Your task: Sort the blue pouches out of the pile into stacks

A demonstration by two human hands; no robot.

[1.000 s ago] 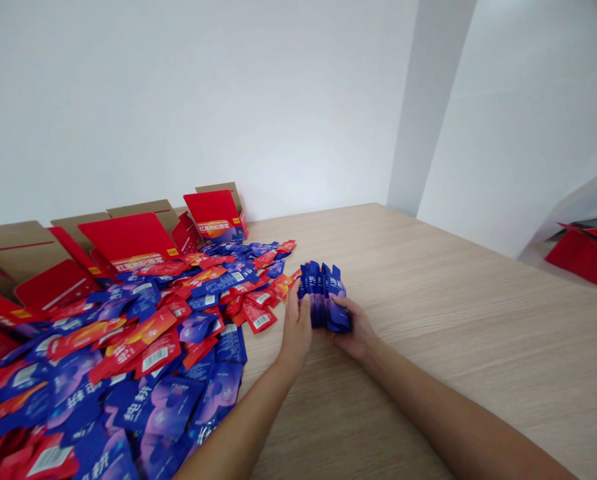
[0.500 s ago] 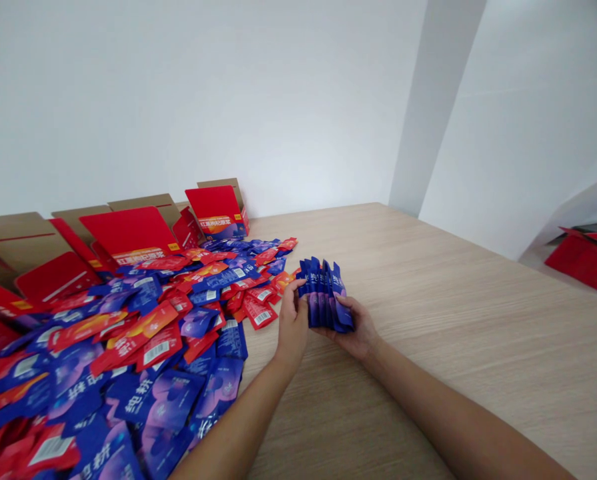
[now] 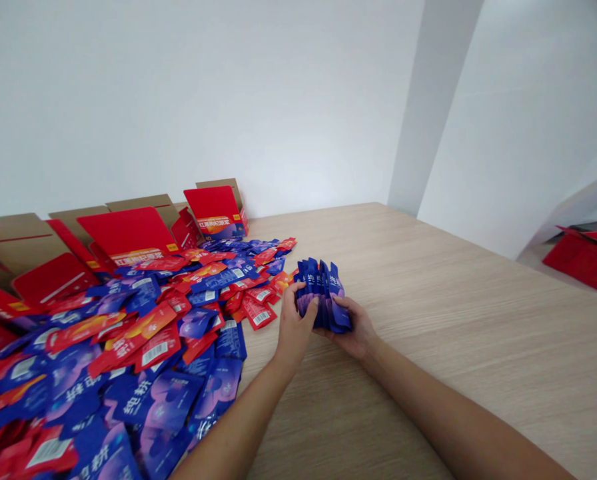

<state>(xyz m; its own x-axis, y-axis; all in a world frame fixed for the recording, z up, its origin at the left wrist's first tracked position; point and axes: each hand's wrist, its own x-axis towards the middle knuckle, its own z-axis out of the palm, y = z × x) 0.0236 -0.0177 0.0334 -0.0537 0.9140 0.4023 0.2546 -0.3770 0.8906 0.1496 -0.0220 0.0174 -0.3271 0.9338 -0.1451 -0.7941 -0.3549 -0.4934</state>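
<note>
Several blue sachets (image 3: 322,287) with purple lower halves stand side by side in a row between my hands, above the wooden table (image 3: 428,320). My left hand (image 3: 294,323) closes on the row's left end, its thumb pressed across the fronts. Around the right end and underneath, my right hand (image 3: 354,330) grips the same row, thumb on the nearest sachet. The right fingers are partly hidden beneath. Left of my hands spreads a loose heap of red sachets (image 3: 159,345) and blue sachets (image 3: 171,403).
Open red cartons stand along the wall behind the heap: one carton (image 3: 217,210) near the middle, another carton (image 3: 128,233) farther left, with more beside it. Beyond the table's right edge sits a red box (image 3: 581,257) lower down.
My left thumb has shifted right and down across the fronts of the sachets. The row has moved very slightly; my right hand keeps its grip.
</note>
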